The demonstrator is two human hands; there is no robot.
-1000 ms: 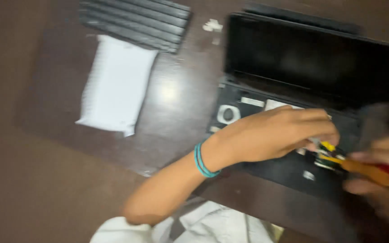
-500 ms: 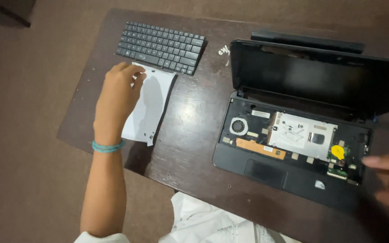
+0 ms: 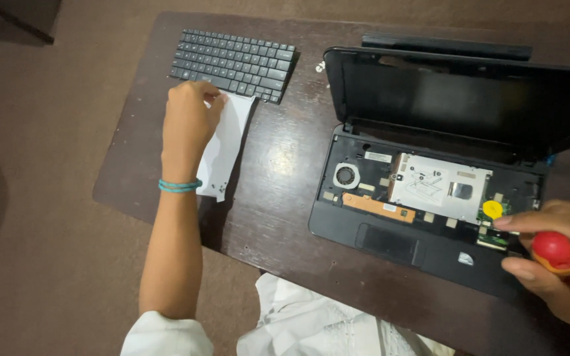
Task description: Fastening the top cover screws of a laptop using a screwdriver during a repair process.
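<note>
- White sheet (image 3: 227, 142), left of centre below the loose keyboard (image 3: 233, 62): my left hand (image 3: 189, 125) pinches its top edge, fingers closed on it.
- At lower right, my right hand (image 3: 552, 247) grips the red screwdriver handle (image 3: 554, 252) beside the open laptop (image 3: 430, 198).
- I judge it best to place small parts flat on the sheet.

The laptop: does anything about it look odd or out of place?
Yes. The laptop lies open with its keyboard removed and set apart on the table, so the fan and inner boards are bare.
</note>
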